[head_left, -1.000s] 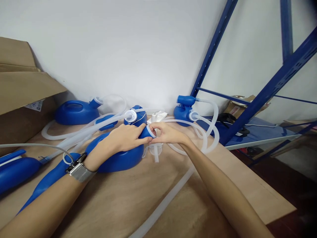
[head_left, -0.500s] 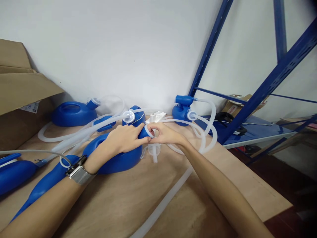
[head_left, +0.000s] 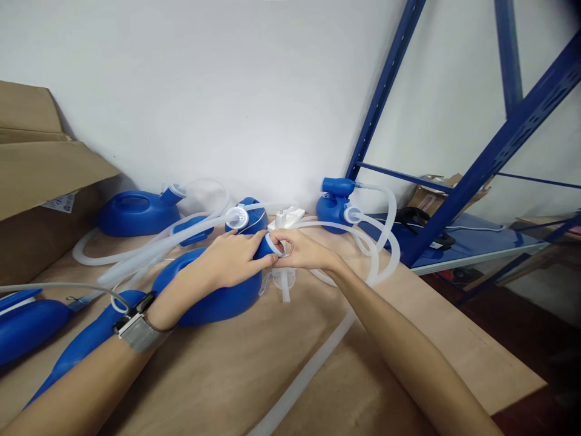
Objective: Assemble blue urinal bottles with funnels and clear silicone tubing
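Note:
A blue plastic bottle with a carrying handle lies on the wooden table in front of me. My left hand is closed round its neck, thumb in front and fingers over the top. At the bottle's mouth sits a white ring. My right hand pinches this ring, with thumb and curled fingers at the opening; the fingertips are partly hidden. Just beyond and below the right hand is a clear plastic cap with a short tube, lying on the table.
More blue bottles with translucent hoses stand along the wall. A bottle with a blue attachment stands at the back right. A hose crosses the table's front. An open cardboard box is left; a blue metal rack is right.
The view has shifted slightly, so things appear a little lower. Both hands keep their hold at the bottle's neck, with only slight finger movement.

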Demonstrator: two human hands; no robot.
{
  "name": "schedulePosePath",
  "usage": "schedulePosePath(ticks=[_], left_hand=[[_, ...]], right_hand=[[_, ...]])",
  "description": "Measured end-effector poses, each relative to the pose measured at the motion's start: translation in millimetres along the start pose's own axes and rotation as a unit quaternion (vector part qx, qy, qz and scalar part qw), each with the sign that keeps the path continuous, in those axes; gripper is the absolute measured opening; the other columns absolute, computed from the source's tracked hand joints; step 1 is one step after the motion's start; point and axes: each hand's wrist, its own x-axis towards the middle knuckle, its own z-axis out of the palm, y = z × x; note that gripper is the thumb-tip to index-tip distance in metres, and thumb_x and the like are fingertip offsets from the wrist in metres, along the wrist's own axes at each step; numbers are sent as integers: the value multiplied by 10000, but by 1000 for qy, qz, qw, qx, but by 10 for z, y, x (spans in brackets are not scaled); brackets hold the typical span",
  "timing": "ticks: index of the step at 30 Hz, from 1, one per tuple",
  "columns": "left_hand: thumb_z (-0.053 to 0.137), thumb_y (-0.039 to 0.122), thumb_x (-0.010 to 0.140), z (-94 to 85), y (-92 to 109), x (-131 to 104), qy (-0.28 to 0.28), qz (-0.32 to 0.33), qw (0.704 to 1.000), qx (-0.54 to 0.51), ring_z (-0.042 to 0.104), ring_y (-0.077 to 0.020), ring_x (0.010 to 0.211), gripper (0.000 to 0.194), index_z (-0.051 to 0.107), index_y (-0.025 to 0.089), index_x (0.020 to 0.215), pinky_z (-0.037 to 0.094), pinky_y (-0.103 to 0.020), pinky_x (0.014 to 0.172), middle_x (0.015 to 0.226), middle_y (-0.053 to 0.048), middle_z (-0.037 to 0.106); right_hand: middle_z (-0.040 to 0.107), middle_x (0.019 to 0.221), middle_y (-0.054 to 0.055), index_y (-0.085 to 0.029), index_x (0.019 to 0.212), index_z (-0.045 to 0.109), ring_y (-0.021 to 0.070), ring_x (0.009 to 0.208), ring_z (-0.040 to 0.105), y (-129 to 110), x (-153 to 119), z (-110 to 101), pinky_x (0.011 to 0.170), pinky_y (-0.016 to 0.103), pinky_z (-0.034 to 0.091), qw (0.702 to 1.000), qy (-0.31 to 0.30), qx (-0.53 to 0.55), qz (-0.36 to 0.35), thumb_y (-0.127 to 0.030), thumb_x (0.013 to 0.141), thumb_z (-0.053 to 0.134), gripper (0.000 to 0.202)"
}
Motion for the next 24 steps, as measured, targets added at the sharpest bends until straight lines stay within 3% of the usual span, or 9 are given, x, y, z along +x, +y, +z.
schedulePosePath(ticks=[7, 10, 15, 21, 24], left_hand=[[324, 500, 1032, 95, 41, -24, 11, 4, 1000, -13, 698, -395, 1068, 554, 529, 104, 1361, 455, -567, 1006, 1180, -194, 741], [275, 479, 1058, 167, -18, -19, 29, 52, 998, 19, 704, -372, 1027, 539, 549, 94, 1317, 345, -640, 1096, 1167, -199, 729], [266, 388, 1063, 268, -98, -27, 55, 108, 991, 63, 695, -315, 970, 433, 624, 172, 1178, 142, -738, 1154, 1242, -173, 686], [259, 376, 1063, 209, 13, -33, 47, 63, 995, 65, 672, -295, 914, 428, 637, 175, 1060, 160, -779, 1125, 1069, -117, 712], [247, 303, 1053, 195, 97, -42, 51, 59, 994, 80, 661, -274, 900, 416, 645, 190, 1007, 180, -785, 1113, 1089, -108, 674]], right_hand=[[447, 746, -52, -211, 723, 467, 141, 727, 411, 11, -4, -1, 672, 273, 340, 1000, -7, 0, -5, -229, 741, 717, 251], [451, 742, -52, -210, 721, 474, 142, 726, 411, 5, -4, 1, 676, 276, 339, 1000, -6, 1, -5, -222, 732, 720, 247], [447, 735, -53, -211, 711, 475, 142, 724, 405, 10, -1, 8, 671, 275, 332, 1000, -3, 10, 3, -205, 712, 706, 230], [435, 739, -53, -214, 711, 465, 141, 720, 407, -8, -4, 10, 667, 273, 332, 1000, 1, -4, 9, -211, 699, 702, 237], [429, 738, -54, -214, 712, 457, 139, 713, 401, -13, -3, 12, 662, 272, 327, 1000, 0, -10, 9, -213, 699, 703, 245]])
